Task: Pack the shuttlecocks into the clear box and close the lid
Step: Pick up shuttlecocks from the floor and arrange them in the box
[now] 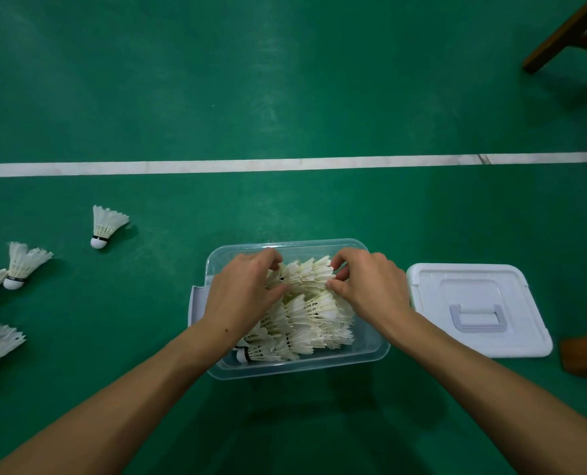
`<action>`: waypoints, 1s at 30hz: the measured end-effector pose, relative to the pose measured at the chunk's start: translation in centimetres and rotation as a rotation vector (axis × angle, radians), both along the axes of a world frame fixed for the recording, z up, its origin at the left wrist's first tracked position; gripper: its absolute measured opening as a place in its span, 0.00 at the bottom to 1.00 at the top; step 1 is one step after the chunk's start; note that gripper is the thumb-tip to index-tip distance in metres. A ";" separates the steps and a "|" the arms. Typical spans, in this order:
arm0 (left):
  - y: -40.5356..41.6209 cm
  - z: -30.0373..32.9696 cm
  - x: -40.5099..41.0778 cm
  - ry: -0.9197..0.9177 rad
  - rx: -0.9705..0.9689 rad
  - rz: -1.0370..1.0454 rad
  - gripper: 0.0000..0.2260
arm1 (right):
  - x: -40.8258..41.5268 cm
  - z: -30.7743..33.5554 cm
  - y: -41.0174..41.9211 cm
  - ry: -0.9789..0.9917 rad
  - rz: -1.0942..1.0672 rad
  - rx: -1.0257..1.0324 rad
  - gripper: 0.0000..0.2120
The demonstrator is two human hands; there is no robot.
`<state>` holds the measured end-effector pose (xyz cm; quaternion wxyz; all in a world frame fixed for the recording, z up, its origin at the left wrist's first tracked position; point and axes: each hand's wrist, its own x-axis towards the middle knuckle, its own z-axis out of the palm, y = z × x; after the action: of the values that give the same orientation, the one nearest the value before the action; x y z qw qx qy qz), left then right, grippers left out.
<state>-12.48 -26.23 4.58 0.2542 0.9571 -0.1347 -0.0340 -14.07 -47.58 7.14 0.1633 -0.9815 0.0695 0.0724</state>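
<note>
Green floor (285, 97); hands (244, 296) inside clear box (370, 351)

Clear box (370, 354) on floor (285, 97), centre; shuttlecocks (305, 313) piled inside. Lid (477, 279) on floor just right of box. Loose shuttlecocks (105, 226) on floor, well left. Court line (182, 166) behind box. Wooden legs (559, 39) far right, behind.

A green court floor (285, 80) is crossed by a white line (216, 165); brown wooden furniture legs (566, 36) are seen at the upper right corner
</note>
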 end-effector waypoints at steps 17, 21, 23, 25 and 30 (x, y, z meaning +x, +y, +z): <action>0.9 1.7 -0.8 -0.074 0.026 -0.037 0.22 | 0.0 3.4 -0.4 -0.070 0.057 -0.024 0.22; 1.8 3.5 -0.7 -0.071 -0.151 0.046 0.19 | 0.4 5.8 0.4 -0.156 0.095 0.000 0.21; 2.6 5.1 -0.7 -0.069 -0.272 0.103 0.20 | 0.4 7.1 1.6 -0.164 0.145 0.030 0.20; 3.8 6.7 -1.2 -0.071 -0.395 0.190 0.19 | 0.4 8.4 3.6 -0.151 0.222 0.070 0.19; 9.5 9.1 -3.8 -0.114 -0.494 0.324 0.14 | 0.8 10.6 10.3 -0.084 0.436 0.180 0.18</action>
<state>-16.31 -16.72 13.64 0.4736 0.8756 0.0015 0.0945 -13.29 -37.23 17.73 0.2335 -0.9569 -0.1576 0.0712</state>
